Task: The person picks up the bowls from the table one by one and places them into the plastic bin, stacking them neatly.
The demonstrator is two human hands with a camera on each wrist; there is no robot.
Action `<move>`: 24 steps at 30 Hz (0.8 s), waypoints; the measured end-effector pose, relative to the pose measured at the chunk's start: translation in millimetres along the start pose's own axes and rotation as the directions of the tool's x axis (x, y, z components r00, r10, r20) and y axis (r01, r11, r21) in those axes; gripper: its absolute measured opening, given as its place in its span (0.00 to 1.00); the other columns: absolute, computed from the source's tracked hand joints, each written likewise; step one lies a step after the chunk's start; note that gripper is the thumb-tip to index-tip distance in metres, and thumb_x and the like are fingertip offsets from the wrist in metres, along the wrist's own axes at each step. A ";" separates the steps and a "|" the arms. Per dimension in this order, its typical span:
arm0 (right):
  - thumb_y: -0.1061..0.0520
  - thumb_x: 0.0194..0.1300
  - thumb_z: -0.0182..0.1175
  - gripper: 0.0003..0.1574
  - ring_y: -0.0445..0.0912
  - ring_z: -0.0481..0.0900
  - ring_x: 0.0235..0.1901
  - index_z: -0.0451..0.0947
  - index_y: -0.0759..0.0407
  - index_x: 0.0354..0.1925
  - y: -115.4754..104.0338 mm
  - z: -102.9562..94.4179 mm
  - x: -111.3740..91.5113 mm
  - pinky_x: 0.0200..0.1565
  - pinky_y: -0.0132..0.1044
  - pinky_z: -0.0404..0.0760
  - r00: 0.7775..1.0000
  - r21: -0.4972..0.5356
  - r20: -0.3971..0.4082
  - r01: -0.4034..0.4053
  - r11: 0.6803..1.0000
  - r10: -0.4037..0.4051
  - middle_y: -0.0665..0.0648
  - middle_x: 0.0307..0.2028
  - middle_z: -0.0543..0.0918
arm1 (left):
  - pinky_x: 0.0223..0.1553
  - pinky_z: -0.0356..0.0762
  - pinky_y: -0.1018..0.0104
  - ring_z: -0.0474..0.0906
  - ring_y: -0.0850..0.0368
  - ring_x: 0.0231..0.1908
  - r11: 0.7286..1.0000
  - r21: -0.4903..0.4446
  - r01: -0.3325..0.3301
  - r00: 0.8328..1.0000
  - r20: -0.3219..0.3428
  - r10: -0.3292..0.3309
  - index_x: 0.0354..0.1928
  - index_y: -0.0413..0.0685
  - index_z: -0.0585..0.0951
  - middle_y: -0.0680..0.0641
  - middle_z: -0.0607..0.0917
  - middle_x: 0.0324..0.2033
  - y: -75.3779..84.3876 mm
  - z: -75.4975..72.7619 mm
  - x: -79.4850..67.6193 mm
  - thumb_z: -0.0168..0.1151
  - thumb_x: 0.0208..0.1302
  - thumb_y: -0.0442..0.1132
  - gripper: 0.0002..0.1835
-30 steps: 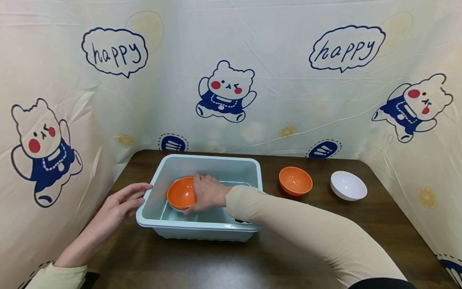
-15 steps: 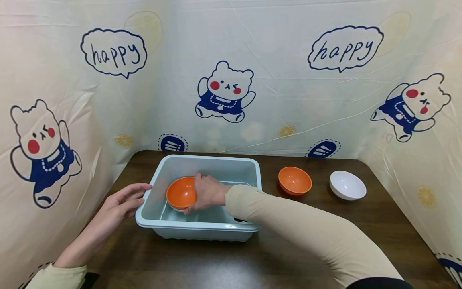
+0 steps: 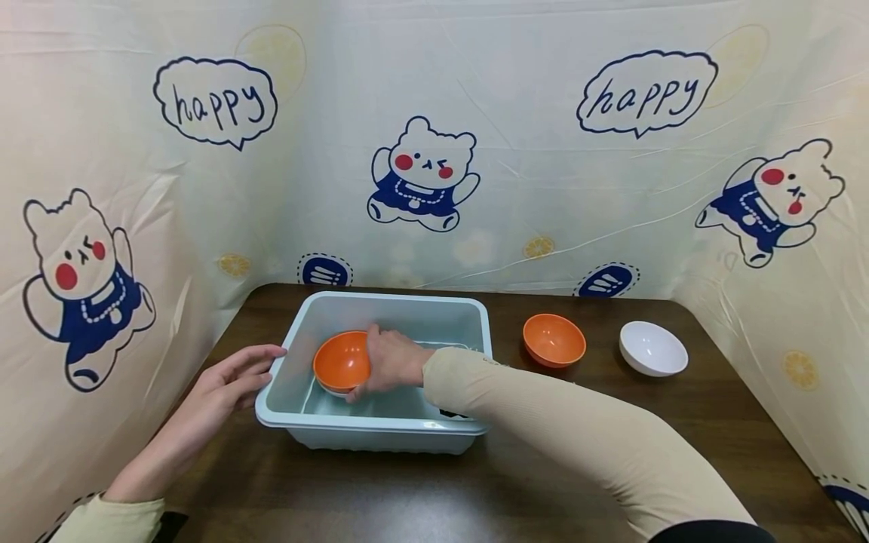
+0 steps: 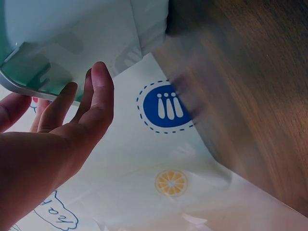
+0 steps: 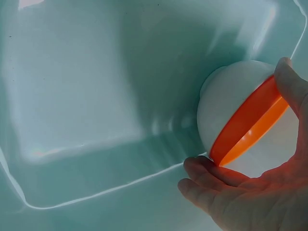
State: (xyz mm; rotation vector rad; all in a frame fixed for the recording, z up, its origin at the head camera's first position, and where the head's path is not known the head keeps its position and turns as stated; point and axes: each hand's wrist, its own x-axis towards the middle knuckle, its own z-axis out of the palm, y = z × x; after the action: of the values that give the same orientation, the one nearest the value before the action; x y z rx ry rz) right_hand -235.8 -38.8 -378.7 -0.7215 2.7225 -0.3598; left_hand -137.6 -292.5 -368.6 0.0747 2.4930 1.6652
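A pale blue plastic tub (image 3: 434, 424) stands on the table. Inside it, toward the left, an orange bowl (image 3: 341, 362) is nested in a white bowl (image 5: 231, 103), whose underside shows in the right wrist view. My right hand (image 3: 394, 360) reaches into the tub and grips the orange bowl at its right side. Thumb and fingers (image 5: 291, 82) span its rim in the right wrist view. My left hand (image 3: 224, 385) is at the tub's left side, its relaxed fingertips (image 4: 101, 72) touching around the rim corner.
On the table right of the tub stand a second orange bowl (image 3: 554, 341) and another white bowl (image 3: 653, 348). A small dark patterned item (image 3: 453, 414) shows in the tub under my right sleeve. Printed cloth (image 3: 434, 90) hangs around the dark wooden table (image 3: 380, 498).
Almost nothing moves. My right hand keeps its grip on the orange bowl and my left hand stays at the tub's rim. The head view shifts very slightly.
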 end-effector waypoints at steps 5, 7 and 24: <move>0.28 0.52 0.79 0.64 0.46 0.78 0.46 0.61 0.60 0.69 -0.9 1.3 0.9 0.53 0.35 0.79 1.000 -0.010 0.004 -0.011 1.000 0.011 0.57 0.53 0.80 | 0.46 0.83 0.64 0.78 0.69 0.52 1.000 -0.002 -0.003 1.000 -0.003 0.003 0.75 0.40 0.69 0.31 0.68 0.74 0.1 -0.1 -1.2 0.51 0.84 0.42 0.24; 0.28 0.52 0.79 0.64 0.47 0.78 0.47 0.61 0.60 0.69 -0.9 1.4 1.3 0.53 0.36 0.79 1.000 -0.011 0.005 -0.015 1.000 0.015 0.57 0.53 0.80 | 0.47 0.83 0.64 0.79 0.67 0.52 1.000 -0.006 -0.005 1.000 -0.001 0.005 0.74 0.39 0.69 0.30 0.68 0.74 0.4 -0.1 -1.3 0.51 0.84 0.41 0.24; 0.28 0.58 0.74 0.60 0.47 0.74 0.52 0.65 0.61 0.73 -3.1 -36.1 -11.8 0.54 0.37 0.77 0.989 0.027 0.105 0.098 0.995 -0.100 0.54 0.56 0.77 | 0.47 0.83 0.62 0.80 0.55 0.54 1.000 0.006 -0.004 1.000 -0.003 0.004 0.75 0.40 0.69 0.30 0.70 0.73 0.4 0.3 -0.3 0.50 0.84 0.40 0.24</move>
State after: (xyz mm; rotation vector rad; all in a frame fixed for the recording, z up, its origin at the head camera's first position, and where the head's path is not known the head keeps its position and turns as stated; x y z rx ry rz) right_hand -237.3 -29.5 -341.8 -0.8478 2.5860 -0.3618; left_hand -137.3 -292.1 -368.3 0.0778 2.5013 1.6606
